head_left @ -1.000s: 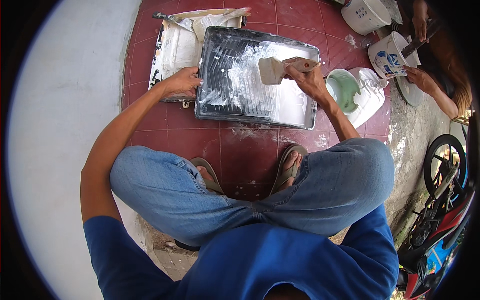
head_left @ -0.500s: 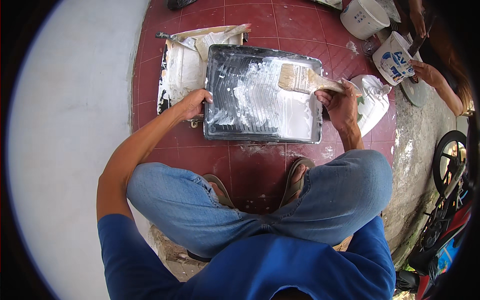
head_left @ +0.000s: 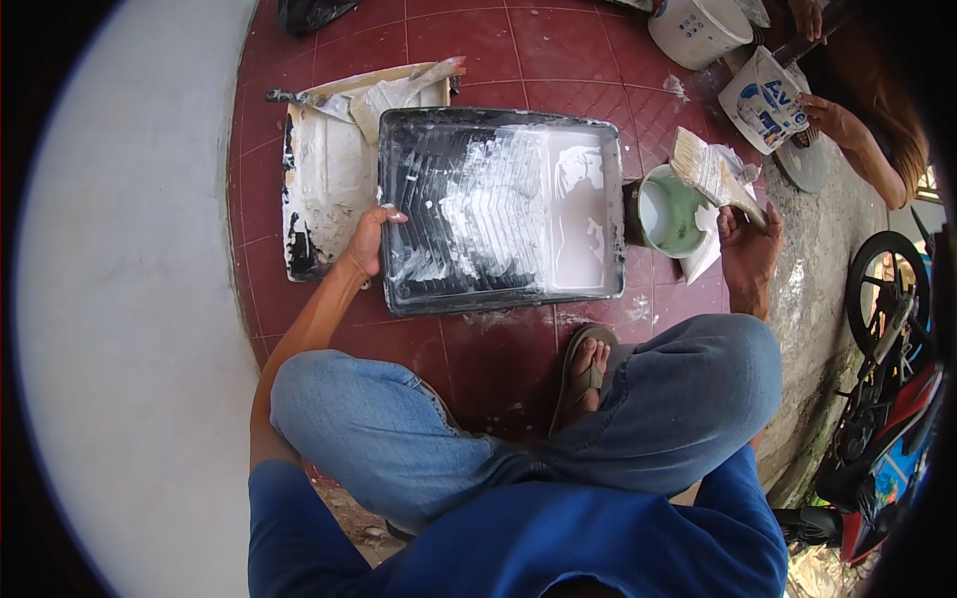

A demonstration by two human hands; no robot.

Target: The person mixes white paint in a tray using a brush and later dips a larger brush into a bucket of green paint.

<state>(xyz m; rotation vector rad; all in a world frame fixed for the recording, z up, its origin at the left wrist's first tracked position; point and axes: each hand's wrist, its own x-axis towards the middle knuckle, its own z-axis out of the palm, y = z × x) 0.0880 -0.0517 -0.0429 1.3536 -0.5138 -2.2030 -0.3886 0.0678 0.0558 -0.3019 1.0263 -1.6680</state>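
Note:
A black paint tray [head_left: 429, 291] with a ribbed slope lies in front of me. White paint smears its ribs and pools at its right end. My left hand [head_left: 371, 239] grips the tray's left edge, thumb over the rim. My right hand [head_left: 750, 249] holds a wide paintbrush [head_left: 710, 171] by its handle, to the right of the tray. The brush's pale, paint-coated bristles point up and left, near a small greenish cup [head_left: 670, 211] with whitish liquid inside. Behind the cup is a white bag [head_left: 706, 257], partly hidden by the brush and my hand.
A second paint-caked tray [head_left: 324, 189] sits at the left, with a brush [head_left: 409, 95] and a scraper [head_left: 311, 103] across its top. At upper right another person's hand [head_left: 839, 125] touches a white bucket [head_left: 763, 100]; another bucket [head_left: 698, 30] stands beyond. A motorbike [head_left: 887, 399] is far right.
My right hand has carried the paintbrush from over the tray to its right side, above the cup. The cup, hidden before, now shows. My left hand still grips the tray.

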